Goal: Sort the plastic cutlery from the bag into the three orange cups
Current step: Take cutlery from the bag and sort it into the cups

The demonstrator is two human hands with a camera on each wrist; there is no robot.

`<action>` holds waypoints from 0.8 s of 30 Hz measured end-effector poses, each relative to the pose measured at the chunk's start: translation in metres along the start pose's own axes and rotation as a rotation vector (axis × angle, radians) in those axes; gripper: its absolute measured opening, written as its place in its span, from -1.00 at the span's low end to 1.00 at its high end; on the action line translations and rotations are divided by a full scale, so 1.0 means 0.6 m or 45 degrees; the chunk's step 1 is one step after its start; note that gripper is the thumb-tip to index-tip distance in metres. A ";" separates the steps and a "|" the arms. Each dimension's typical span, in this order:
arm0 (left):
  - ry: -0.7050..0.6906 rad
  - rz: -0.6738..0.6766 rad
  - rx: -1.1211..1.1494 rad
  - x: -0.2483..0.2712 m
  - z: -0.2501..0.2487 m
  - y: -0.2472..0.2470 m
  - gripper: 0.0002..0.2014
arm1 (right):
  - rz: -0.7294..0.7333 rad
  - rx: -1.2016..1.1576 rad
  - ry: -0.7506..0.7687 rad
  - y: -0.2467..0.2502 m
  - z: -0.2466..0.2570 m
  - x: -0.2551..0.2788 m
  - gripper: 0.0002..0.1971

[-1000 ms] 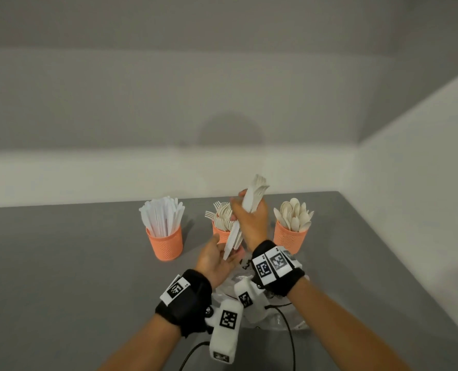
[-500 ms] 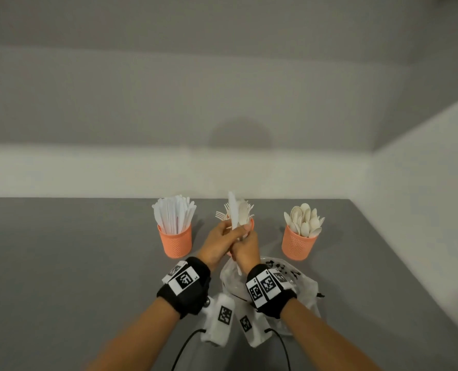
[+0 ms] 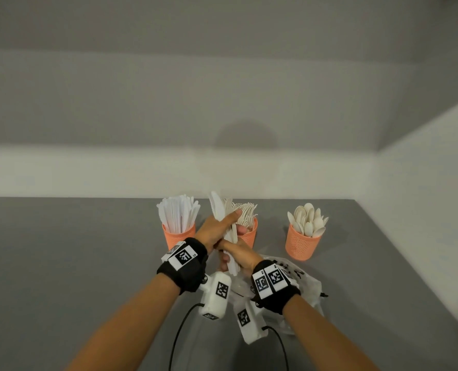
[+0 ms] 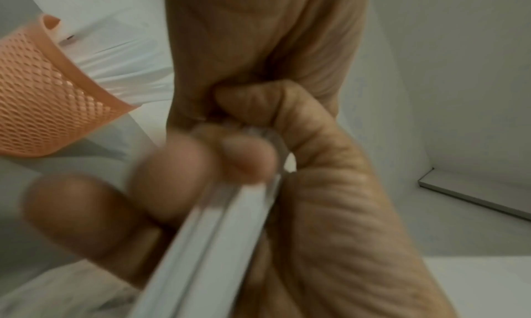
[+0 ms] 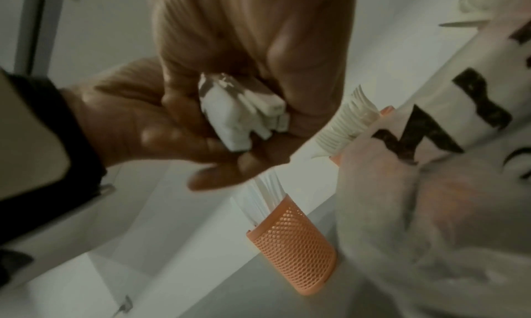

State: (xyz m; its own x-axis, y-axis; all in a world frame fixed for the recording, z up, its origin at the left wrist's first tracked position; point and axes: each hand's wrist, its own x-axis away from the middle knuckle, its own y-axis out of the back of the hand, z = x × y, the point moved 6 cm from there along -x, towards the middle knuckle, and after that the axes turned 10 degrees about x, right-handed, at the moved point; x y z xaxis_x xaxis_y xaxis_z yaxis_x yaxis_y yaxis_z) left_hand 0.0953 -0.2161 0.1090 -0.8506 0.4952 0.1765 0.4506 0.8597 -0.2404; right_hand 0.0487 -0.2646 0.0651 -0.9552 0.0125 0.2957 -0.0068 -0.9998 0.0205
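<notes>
Three orange mesh cups stand in a row: the left cup (image 3: 179,235) holds knives, the middle cup (image 3: 250,235) forks, the right cup (image 3: 302,246) spoons. Both hands hold one bundle of white cutlery (image 3: 220,210) upright in front of the middle cup. My left hand (image 3: 218,227) grips its middle, with the index finger lying along it. My right hand (image 3: 239,257) grips the lower end. In the right wrist view the handle ends (image 5: 247,116) poke out between my right hand (image 5: 258,39) and left hand (image 5: 137,123). The left wrist view shows fingers curled round the handles (image 4: 212,236).
The crumpled plastic bag (image 3: 306,286) with black print lies on the grey table (image 3: 75,263) under my right wrist. White walls close in behind the cups and along the table's right edge. Cables hang from both wrist cameras.
A second ago only my right hand held the bundle, tilted, with the left hand open below it. The left hand has since gripped it, and the right hand has slid to its lower end.
</notes>
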 end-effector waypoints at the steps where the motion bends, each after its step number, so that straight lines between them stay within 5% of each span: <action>1: 0.008 0.010 0.006 0.001 -0.002 0.001 -0.73 | -0.013 -0.029 -0.004 -0.001 -0.001 0.000 -0.86; 9: -0.246 -0.402 -0.168 -0.001 -0.026 0.060 -0.73 | -0.138 -0.021 0.093 -0.003 0.001 -0.011 -0.80; 17: -0.280 -0.441 -0.157 0.013 -0.036 0.080 -0.70 | -0.105 -0.038 0.152 -0.012 0.018 -0.008 -0.58; 24: -0.251 -0.464 0.004 0.013 -0.025 0.087 -0.83 | -0.175 -0.121 0.172 -0.010 0.011 -0.010 -0.70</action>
State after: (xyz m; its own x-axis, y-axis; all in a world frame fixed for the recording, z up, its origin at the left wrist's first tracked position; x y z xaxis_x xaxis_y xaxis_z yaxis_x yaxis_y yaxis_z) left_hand 0.1163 -0.1654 0.1121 -0.9901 0.1245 0.0644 0.1096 0.9738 -0.1991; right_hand 0.0567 -0.2583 0.0691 -0.9742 0.1531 0.1657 -0.1618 -0.9860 -0.0402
